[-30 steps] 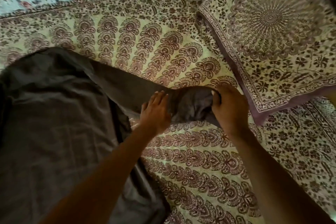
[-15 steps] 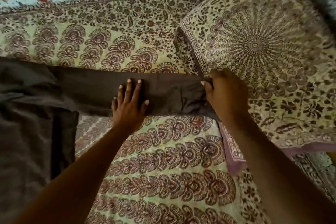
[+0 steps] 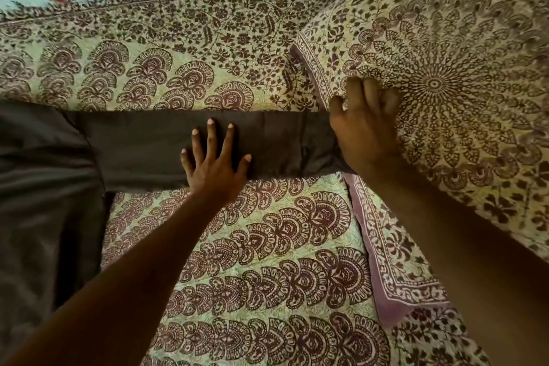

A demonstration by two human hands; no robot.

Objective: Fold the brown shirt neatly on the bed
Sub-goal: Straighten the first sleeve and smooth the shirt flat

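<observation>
Fingers (image 3: pixel 211 135) of the left hand (image 3: pixel 215 169) press spread on the soft brown cotton shirt (image 3: pixel 142 145); right hand (image 3: pixel 367 131) fingers curl at its cuff, grip unclear. Limp fabric: hold edges.

Open bedspread (image 3: pixel 237 261) below the stretched sleeve (image 3: pixel 148 148); pillow (image 3: pixel 445 83) crowding its right end.

Left hand (image 3: pixel 215 168) flat, fingers spread, palm down. Right hand (image 3: pixel 367 131) palm down, fingers loosely bent.
</observation>
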